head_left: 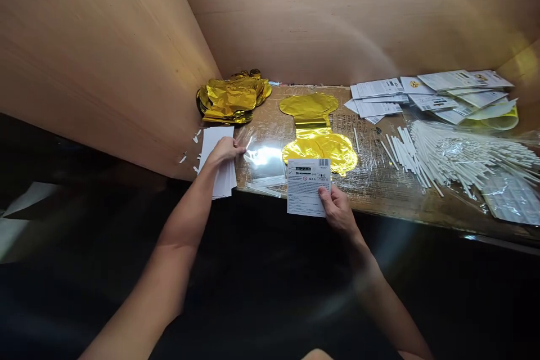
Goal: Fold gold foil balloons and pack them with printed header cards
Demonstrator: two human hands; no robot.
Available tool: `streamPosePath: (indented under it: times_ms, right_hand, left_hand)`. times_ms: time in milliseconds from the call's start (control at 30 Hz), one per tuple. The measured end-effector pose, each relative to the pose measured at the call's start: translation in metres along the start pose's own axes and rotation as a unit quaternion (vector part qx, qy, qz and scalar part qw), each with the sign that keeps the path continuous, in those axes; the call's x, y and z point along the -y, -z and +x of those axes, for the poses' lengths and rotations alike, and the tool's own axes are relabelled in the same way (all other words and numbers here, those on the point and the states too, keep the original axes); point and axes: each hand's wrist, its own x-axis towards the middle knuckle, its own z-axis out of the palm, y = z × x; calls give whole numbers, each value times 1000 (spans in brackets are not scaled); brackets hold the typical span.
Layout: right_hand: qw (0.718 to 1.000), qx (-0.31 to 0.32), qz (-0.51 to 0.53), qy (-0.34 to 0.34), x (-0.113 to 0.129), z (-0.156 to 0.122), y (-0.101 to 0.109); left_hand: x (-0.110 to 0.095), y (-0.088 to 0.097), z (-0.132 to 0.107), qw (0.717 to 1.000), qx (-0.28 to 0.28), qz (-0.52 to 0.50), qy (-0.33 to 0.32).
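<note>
The right hand [340, 211] grips a printed card [306, 188] at the front edge of the tabletop [372, 166]: barcode, CE mark, print too small to read. The left hand [224, 151], above white papers [223, 177] jutting past that edge, is at the clear bags [265, 164]; whether it pinches one, I cannot tell. Brown tabletop shows between gold foil [319, 147] and white sticks [458, 152].

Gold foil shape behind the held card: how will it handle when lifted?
The gold foil shape is probably floppy, since creases cross its narrow middle. Lying so flat, it's likely light. Its shiny surface may prove slippery.
</note>
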Motion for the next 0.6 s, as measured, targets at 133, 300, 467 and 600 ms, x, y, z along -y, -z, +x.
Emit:
streamPosePath:
  times_ms: [133, 300, 467, 600]
  right_hand:
    - [985, 113, 105, -73, 5, -6, -6]
    - [926, 297, 160, -170, 14, -4, -15]
    - [955, 218, 125, -157, 15, 0, -4]
    - [983, 114, 70, -123, 11, -3, 5]
  left_hand:
    - [-24, -23, -29, 970, 45, -237, -26]
    - [-61, -76, -86, 891, 170, -420, -34]
    - [-82, -86, -111, 836, 301, -458, 20]
    - [-85, -90, -116, 821, 319, -469, 60]
